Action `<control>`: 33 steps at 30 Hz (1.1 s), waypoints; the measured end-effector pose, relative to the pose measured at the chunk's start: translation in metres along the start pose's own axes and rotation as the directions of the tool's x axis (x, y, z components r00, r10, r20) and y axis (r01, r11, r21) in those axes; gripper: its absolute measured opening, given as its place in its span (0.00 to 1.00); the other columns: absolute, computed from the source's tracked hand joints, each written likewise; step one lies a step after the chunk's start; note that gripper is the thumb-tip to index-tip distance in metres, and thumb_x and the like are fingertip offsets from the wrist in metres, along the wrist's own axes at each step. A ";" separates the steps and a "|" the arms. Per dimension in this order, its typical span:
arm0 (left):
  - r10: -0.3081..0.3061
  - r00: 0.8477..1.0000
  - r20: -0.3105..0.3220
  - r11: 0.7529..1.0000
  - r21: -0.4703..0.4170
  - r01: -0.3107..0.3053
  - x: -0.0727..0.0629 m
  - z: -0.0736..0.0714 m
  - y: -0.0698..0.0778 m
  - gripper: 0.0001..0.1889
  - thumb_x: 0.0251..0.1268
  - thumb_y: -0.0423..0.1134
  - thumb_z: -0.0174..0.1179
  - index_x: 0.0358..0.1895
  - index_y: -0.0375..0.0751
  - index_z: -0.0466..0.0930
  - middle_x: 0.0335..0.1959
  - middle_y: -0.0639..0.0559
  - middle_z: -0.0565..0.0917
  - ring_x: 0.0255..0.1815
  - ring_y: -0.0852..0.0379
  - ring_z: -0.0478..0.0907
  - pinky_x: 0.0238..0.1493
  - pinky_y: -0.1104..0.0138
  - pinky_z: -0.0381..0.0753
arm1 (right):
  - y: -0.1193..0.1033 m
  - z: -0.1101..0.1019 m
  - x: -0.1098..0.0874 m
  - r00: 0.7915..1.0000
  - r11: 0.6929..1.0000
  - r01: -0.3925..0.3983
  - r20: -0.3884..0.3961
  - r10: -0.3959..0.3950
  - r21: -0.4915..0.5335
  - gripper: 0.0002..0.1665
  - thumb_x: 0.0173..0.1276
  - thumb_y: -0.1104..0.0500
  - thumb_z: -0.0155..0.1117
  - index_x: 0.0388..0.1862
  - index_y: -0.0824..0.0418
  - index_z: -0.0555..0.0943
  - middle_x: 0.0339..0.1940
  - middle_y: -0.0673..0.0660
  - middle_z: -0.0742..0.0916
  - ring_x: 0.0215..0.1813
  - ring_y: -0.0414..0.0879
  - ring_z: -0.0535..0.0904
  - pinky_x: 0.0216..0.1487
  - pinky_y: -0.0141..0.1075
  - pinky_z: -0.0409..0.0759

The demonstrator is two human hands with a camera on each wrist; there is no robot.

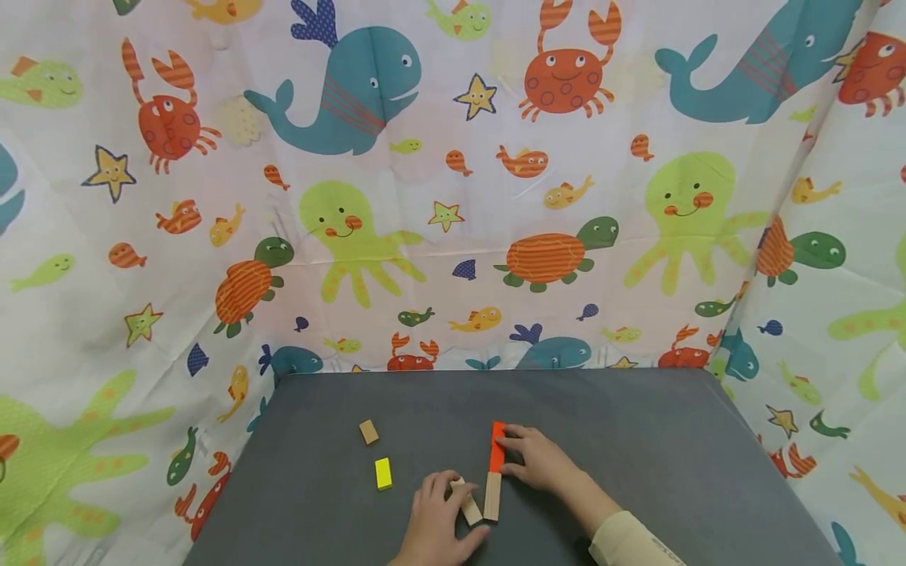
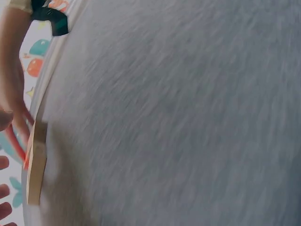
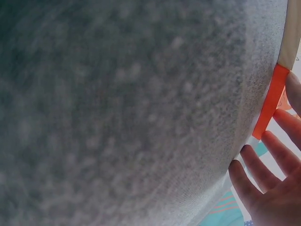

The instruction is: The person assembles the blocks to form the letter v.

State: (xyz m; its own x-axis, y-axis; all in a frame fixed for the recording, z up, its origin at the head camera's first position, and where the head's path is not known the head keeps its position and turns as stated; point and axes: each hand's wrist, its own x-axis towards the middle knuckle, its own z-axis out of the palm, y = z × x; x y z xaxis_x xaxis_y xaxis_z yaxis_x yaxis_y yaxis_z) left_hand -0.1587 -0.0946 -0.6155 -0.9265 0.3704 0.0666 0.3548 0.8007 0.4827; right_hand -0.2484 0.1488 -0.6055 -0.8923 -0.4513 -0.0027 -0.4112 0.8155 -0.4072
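Note:
Over a plain wooden block (image 1: 470, 506), my left hand (image 1: 437, 519) has its fingers spread, the forefinger at the far end and the thumb at the near end. The left wrist view shows fingertips (image 2: 4, 190) a little above that block (image 2: 36, 176). A second wooden block (image 1: 491, 498) lies beside it, nearly touching at the near end. An orange block (image 1: 497, 450) continues end to end from the second one. My right hand (image 1: 541, 460) touches the orange block (image 3: 272, 103) from its right side, with thumb and fingers fairly straight in the right wrist view.
A yellow block (image 1: 383, 474) and a small wooden block (image 1: 369, 431) lie to the left on the grey table (image 1: 623, 440). Behind the table hangs a curtain (image 1: 439, 283) printed with sea animals. The right arm wears a beige sleeve (image 1: 630, 541).

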 end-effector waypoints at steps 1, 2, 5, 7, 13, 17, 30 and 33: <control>-0.004 1.000 -0.012 1.000 0.006 0.004 0.000 -0.002 -0.003 0.30 0.61 0.68 0.63 0.62 0.58 0.79 0.60 0.52 0.71 0.63 0.46 0.66 0.55 0.41 0.72 | 0.000 0.000 0.000 1.000 1.000 -0.002 -0.001 0.002 0.003 0.34 0.66 0.44 0.71 0.69 0.52 0.78 0.73 0.60 0.75 0.72 0.63 0.71 0.67 0.59 0.74; -0.011 1.000 -0.024 1.000 0.008 0.011 0.001 -0.005 -0.006 0.30 0.61 0.68 0.63 0.62 0.58 0.79 0.59 0.52 0.72 0.62 0.46 0.66 0.54 0.41 0.72 | 0.000 0.000 -0.001 1.000 1.000 0.000 -0.004 0.000 0.007 0.34 0.66 0.44 0.71 0.69 0.53 0.79 0.73 0.60 0.75 0.72 0.63 0.71 0.67 0.60 0.74; -0.042 0.997 -0.062 0.999 0.013 0.043 0.001 -0.013 -0.015 0.31 0.61 0.67 0.64 0.62 0.55 0.79 0.58 0.51 0.73 0.62 0.45 0.67 0.55 0.39 0.71 | 0.000 0.001 -0.002 1.000 1.000 0.007 -0.005 -0.007 0.015 0.34 0.66 0.44 0.71 0.69 0.54 0.79 0.73 0.60 0.75 0.71 0.64 0.71 0.67 0.60 0.73; -0.065 0.994 -0.093 0.998 0.003 0.066 0.002 -0.018 -0.020 0.32 0.60 0.66 0.65 0.63 0.53 0.78 0.58 0.51 0.74 0.62 0.44 0.67 0.55 0.38 0.71 | 0.000 0.001 -0.003 1.000 1.000 0.009 -0.004 -0.008 0.024 0.34 0.67 0.44 0.71 0.69 0.54 0.79 0.73 0.60 0.75 0.72 0.64 0.71 0.67 0.60 0.73; -0.139 0.971 -0.194 0.989 -0.084 0.125 0.006 -0.032 -0.030 0.35 0.60 0.64 0.66 0.67 0.52 0.75 0.56 0.50 0.76 0.60 0.46 0.70 0.54 0.39 0.71 | -0.001 -0.002 -0.002 1.000 1.000 0.023 0.002 -0.023 0.015 0.34 0.66 0.44 0.71 0.69 0.55 0.79 0.73 0.61 0.75 0.71 0.64 0.71 0.67 0.59 0.74; -0.191 0.954 -0.232 0.981 -0.088 0.175 0.009 -0.038 -0.039 0.35 0.60 0.64 0.66 0.67 0.51 0.75 0.58 0.49 0.76 0.61 0.45 0.70 0.57 0.38 0.70 | -0.003 -0.003 -0.003 1.000 1.000 0.013 0.010 -0.013 0.006 0.34 0.66 0.44 0.71 0.69 0.55 0.79 0.73 0.61 0.75 0.72 0.63 0.71 0.67 0.58 0.74; -0.384 0.900 -0.206 0.922 -0.033 0.386 0.004 -0.049 -0.086 0.41 0.56 0.52 0.72 0.74 0.48 0.67 0.69 0.36 0.68 0.66 0.34 0.65 0.59 0.34 0.67 | -0.005 -0.004 -0.001 0.998 0.999 -0.031 0.047 0.032 -0.034 0.35 0.67 0.43 0.71 0.70 0.52 0.78 0.74 0.60 0.74 0.72 0.62 0.71 0.67 0.57 0.75; -0.399 0.897 -0.189 0.917 -0.078 0.391 0.004 -0.047 -0.094 0.38 0.55 0.45 0.70 0.72 0.46 0.70 0.69 0.38 0.68 0.64 0.36 0.65 0.57 0.37 0.68 | -0.005 -0.004 -0.002 0.998 0.999 -0.038 0.053 0.040 -0.029 0.35 0.67 0.44 0.71 0.70 0.52 0.77 0.75 0.60 0.73 0.72 0.62 0.70 0.67 0.58 0.74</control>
State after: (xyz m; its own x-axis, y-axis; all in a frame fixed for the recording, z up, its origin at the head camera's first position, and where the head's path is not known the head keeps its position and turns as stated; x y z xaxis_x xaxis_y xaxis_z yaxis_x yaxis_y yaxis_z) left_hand -0.2017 -0.1900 -0.6198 -0.9966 -0.0756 0.0323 -0.0465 0.8422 0.5372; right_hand -0.2456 0.1466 -0.6001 -0.8969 -0.4370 -0.0673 -0.3819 0.8424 -0.3800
